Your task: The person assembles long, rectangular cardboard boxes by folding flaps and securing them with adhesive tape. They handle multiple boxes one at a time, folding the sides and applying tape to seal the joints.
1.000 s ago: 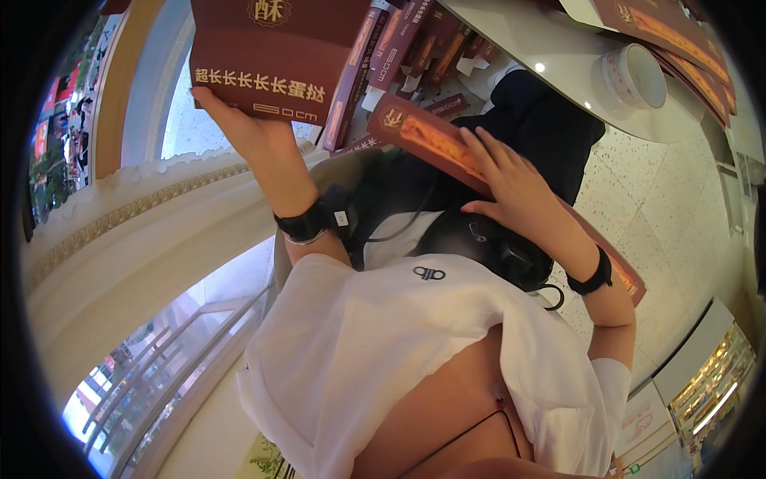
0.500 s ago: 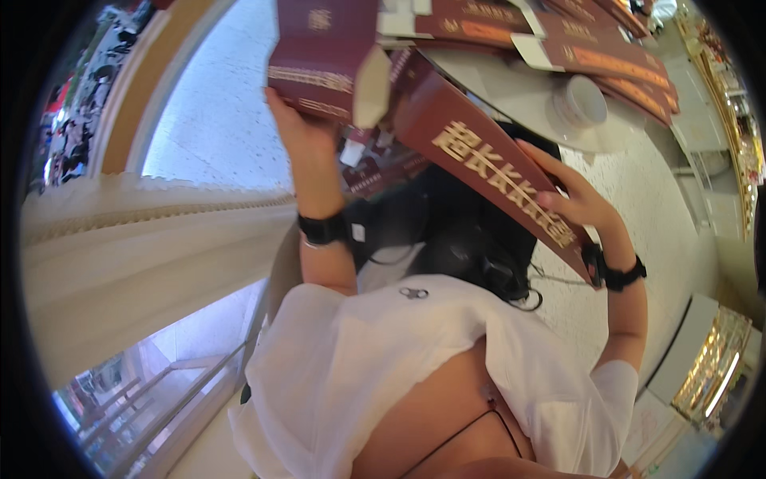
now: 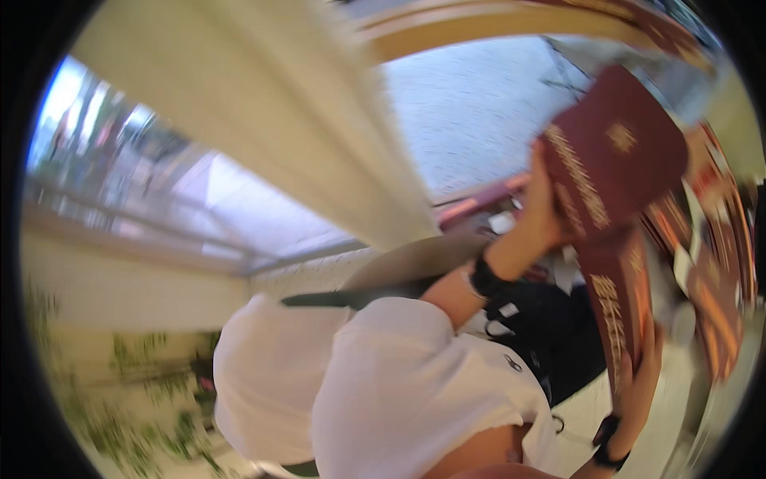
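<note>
My left hand point(image 3: 549, 209) grips the side of a broad maroon carton panel point(image 3: 630, 152) with a rounded edge and pale gold lettering. Its thumb side shows, while the other fingers are hidden behind the panel. Just below, my right hand point(image 3: 645, 375) is wrapped round the lower part of a long, narrow maroon carton point(image 3: 613, 299) with large gold characters and an orange strip. The panel meets the upper end of this carton; whether the two are one piece I cannot tell. Both wrists wear black bands. Motion blurs the picture.
Several flat maroon and orange cartons point(image 3: 714, 295) lie in a stack at the right, near a pale cup point(image 3: 684, 323). A black bag point(image 3: 562, 335) is close to my body. A cream curtain point(image 3: 303, 104) hangs to the left, with green plants point(image 3: 152, 391) lower down.
My view has swung to the left, so my hands and the cartons now appear farther right. The long carton stands steeper, and the left hand's panel sits above its upper end.
</note>
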A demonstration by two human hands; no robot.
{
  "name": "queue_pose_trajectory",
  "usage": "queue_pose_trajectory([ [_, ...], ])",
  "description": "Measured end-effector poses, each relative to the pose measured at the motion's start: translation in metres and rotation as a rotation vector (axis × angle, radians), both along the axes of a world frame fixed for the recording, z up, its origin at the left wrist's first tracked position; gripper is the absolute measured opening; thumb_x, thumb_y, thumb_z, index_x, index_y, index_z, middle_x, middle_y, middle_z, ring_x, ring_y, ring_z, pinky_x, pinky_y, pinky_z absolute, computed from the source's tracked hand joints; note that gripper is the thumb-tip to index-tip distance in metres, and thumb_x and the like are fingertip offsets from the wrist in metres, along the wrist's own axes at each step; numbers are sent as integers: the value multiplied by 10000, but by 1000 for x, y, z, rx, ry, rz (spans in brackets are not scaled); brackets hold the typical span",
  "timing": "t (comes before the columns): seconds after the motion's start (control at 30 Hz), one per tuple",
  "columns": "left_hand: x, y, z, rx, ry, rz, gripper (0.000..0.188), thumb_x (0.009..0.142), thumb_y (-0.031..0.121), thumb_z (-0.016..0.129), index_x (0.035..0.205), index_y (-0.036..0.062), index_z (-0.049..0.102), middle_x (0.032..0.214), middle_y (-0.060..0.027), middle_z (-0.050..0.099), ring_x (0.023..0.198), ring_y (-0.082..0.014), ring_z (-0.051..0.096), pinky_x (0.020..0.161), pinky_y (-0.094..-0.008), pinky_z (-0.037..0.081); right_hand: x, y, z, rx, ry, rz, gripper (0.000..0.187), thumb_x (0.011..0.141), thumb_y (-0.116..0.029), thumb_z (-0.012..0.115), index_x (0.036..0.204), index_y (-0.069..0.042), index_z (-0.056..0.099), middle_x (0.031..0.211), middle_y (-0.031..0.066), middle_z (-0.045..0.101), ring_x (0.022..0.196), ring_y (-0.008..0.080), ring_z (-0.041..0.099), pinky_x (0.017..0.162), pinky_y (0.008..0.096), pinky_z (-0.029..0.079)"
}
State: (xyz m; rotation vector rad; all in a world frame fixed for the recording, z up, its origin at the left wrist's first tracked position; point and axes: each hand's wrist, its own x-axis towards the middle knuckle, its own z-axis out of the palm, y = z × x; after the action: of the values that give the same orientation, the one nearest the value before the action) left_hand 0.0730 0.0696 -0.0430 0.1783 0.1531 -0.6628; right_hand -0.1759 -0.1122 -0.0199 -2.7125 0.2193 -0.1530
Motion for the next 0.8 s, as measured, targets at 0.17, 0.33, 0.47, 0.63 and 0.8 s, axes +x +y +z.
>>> queue_pose_trajectory([
  [0.17,6,-4,-22,-58,-191,17,751,870,691,342,1347,116,418,1305,-113,511,1197,-276,494,1000,-471,405,-13,13,-26,48,-28,-79,593,913,-333,469,1413,-49,323,1364,230,369,1261,408,388,1019,433,333],
  [0.33,7,-22,-27,-62,-38,99,718,876,655,381,1358,123,404,1327,-116,485,1215,-282,467,1015,-474,381,-17,15,-39,191,-108,-111,623,919,-340,488,1411,-10,295,1370,239,361,1285,399,361,1044,430,304],
  [0.47,10,-17,-28,65,4,166,785,849,679,409,1412,141,316,1392,-121,409,1239,-340,426,1018,-505,370,-10,28,-45,109,-104,-165,617,901,-312,526,1368,40,328,1339,253,385,1221,427,399,1026,428,316],
  [0.63,10,-12,3,224,-129,382,571,960,505,219,1365,132,369,1346,-98,456,1219,-297,461,1003,-451,410,24,43,-25,224,-201,-112,650,777,-33,610,1385,-78,385,1225,202,439,1094,375,488,927,399,413],
  [0.8,8,-24,-3,243,-144,460,587,951,551,213,1328,143,405,1312,-56,474,1174,-258,485,962,-428,425,18,39,-27,126,-146,-98,665,779,-75,649,1390,-119,389,1202,206,441,1070,372,498,891,409,440],
])
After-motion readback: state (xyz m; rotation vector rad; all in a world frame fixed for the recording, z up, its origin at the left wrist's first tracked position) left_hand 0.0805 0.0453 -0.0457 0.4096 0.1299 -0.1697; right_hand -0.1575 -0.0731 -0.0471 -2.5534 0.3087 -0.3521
